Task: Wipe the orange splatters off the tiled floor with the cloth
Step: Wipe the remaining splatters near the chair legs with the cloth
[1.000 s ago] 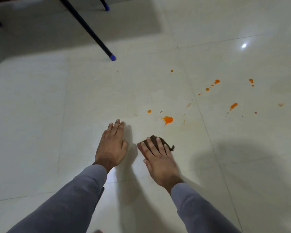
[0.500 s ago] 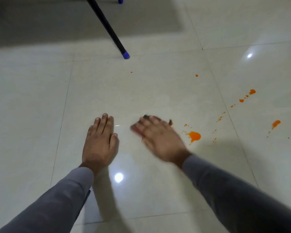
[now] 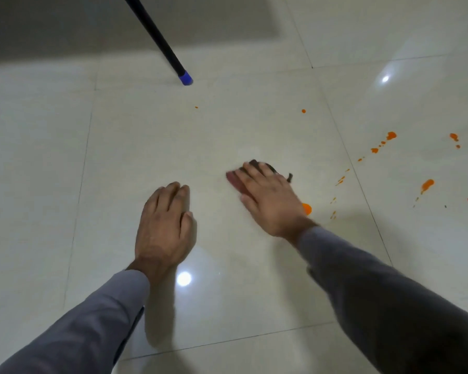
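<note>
I see long grey sleeves (image 3: 389, 300) on both arms, ending at the wrists; left hand (image 3: 165, 228) and right hand (image 3: 268, 201) bare, ungloved.

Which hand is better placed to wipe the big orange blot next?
Right. The right hand already presses the cloth flat, and the blot lies beside its wrist. The left hand rests bare on the floor, farther off.

Lighting is dim and even, from overhead lamps that leave two glare spots on the glossy tiled floor (image 3: 52, 184). Soft shadows lie beneath both arms and across the top left. The right hand (image 3: 270, 201) is motion-blurred; tile lines bow at the edges.
</note>
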